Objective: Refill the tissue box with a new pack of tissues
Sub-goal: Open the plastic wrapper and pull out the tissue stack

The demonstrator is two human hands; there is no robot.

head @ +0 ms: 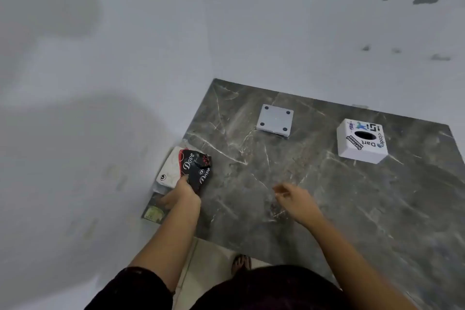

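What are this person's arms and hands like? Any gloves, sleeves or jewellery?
Both hands are bare: no gloves on the left hand or the right hand, and no rings or watch that I can make out. The forearms are uncovered too. A short dark sleeve covers the left upper arm, ending at about the elbow, matching the dark clothing below.

Both bare forearms reach forward from dark short sleeves. The left hand [182, 194] is extended farther out to the left, knuckles up, its fingers curled down and closed in a grip, thumb tip showing at the top. The right hand [294, 199] hovers lower and nearer the middle, palm turned inward, fingers loosely spread and slightly blurred, holding nothing. One bare foot [241, 263] shows below.
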